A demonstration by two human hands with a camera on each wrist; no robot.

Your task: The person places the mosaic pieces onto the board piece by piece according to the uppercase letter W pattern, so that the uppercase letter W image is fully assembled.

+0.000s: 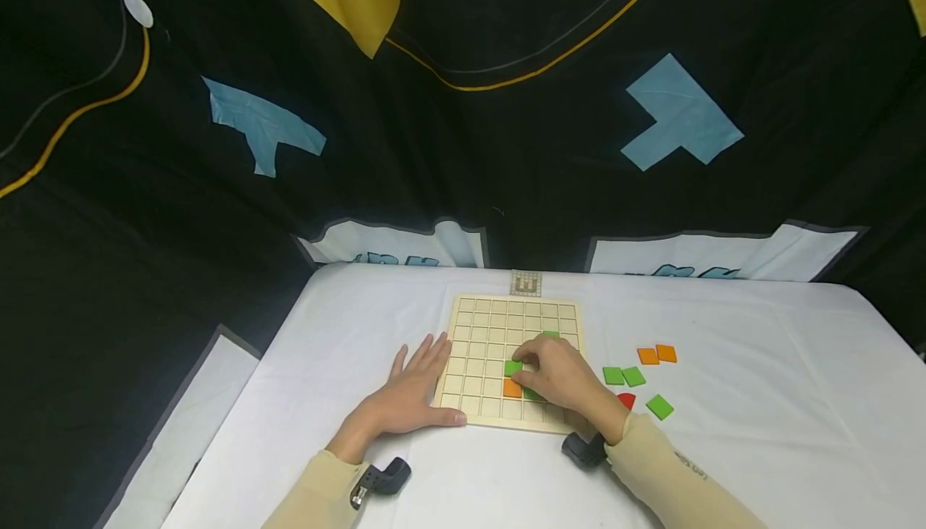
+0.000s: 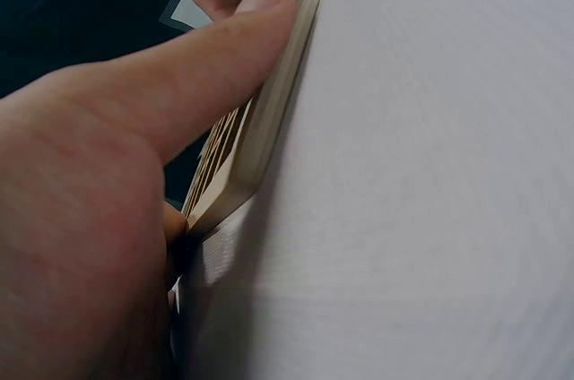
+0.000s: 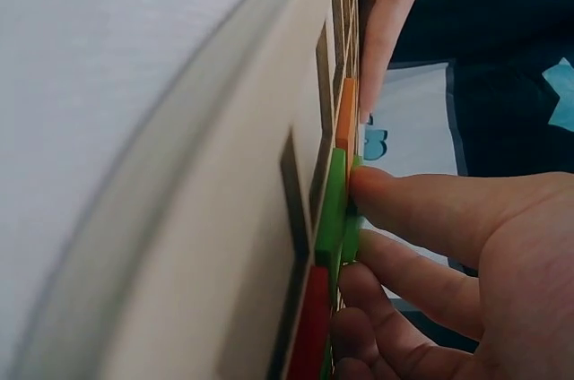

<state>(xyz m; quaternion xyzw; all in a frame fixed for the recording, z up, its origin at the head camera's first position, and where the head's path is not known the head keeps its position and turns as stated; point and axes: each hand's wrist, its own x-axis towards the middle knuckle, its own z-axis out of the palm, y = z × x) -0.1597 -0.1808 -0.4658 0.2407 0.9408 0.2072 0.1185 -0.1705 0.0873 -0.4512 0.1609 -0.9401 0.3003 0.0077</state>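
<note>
Tan sleeves [image 1: 307, 493] extend over the white counter [image 1: 767, 400]. Left hand [image 1: 408, 400]: fingers spread, touching the left side of the wooden grid board [image 1: 470, 332]. Right hand [image 1: 560, 372]: over the board, thumb and forefinger pinching a green tile [image 1: 513, 368], just beyond an orange tile [image 1: 512, 388]. Loose tiles [image 1: 613, 376] lie right. Patterned card [image 1: 526, 283] sits past the board; black curtain [image 1: 470, 159] behind.

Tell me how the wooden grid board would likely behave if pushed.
The board is probably stiff, given its thick, solid-looking edge. Lying flat on the white cloth, it would likely slide rather than roll or tip.
</note>
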